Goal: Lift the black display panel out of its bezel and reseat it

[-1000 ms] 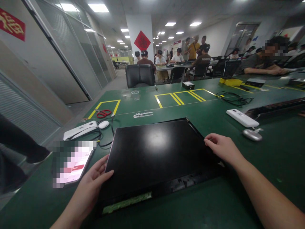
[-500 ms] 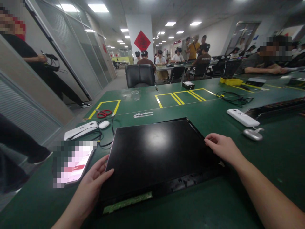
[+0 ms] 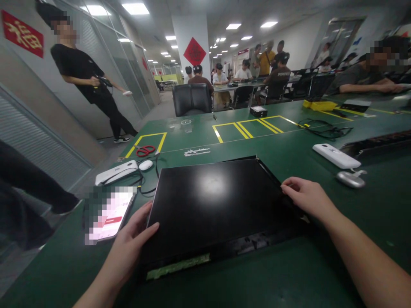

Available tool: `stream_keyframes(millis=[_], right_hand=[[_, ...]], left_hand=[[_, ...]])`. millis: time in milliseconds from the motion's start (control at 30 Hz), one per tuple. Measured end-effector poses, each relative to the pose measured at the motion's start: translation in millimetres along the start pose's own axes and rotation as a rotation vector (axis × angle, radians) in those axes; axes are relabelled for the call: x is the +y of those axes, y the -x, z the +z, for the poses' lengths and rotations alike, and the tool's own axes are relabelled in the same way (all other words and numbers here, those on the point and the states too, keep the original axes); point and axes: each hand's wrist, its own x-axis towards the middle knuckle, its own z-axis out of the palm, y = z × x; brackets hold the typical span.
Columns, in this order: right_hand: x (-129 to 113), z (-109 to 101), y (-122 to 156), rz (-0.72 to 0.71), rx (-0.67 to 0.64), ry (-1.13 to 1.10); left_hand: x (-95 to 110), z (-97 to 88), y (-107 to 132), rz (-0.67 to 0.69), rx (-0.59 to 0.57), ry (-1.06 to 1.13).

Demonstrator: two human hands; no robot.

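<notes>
A flat black display panel (image 3: pixel 215 205) lies in front of me, with a bright reflection on its glossy face. Along its near edge runs a thin green circuit board strip (image 3: pixel 178 266). My left hand (image 3: pixel 136 229) grips the panel's left edge, thumb on top and fingers at the side, partly hidden below the edge. On the opposite side, my right hand (image 3: pixel 300 193) pinches the panel's right edge between thumb and curled fingers. A dark frame shows along the panel's far and right sides.
The green table (image 3: pixel 321 269) carries a lit phone (image 3: pixel 115 214), a white power bank (image 3: pixel 117 172) with cables, red scissors (image 3: pixel 145 150) and a white mouse (image 3: pixel 146 165) on the left. To the right are another white power bank (image 3: pixel 336 156) and a silver mouse (image 3: pixel 350 179).
The view has shifted slightly, so the table's things sit a little further right. Both hands keep their places on the panel. A standing person at the left shows more fully.
</notes>
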Motion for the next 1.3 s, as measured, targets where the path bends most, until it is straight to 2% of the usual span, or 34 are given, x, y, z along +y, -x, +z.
stream_keyframes(millis=[133, 300, 567, 967, 1300], right_hand=[[-2.5, -0.9, 0.8, 0.04, -0.018, 0.014], [-4.5, -1.7, 1.6, 0.036, -0.02, 0.013], [-6.0, -2.0, 0.5, 0.067, -0.05, 0.003], [-4.8, -2.5, 0.5, 0.08, -0.072, -0.027], [-2.2, -1.4, 0.3, 0.052, -0.045, -0.008]], left_hand=[[-5.1, -4.2, -4.2, 0.084, 0.041, -0.206], [-6.1, -5.6, -6.9, 0.08, 0.001, -0.389], [-17.0, -8.9, -11.8, 0.119, -0.011, -0.522], [-20.4, -7.7, -15.7, 0.216, -0.001, -0.749], [-24.4, -8.6, -16.7, 0.227, -0.004, -0.76]])
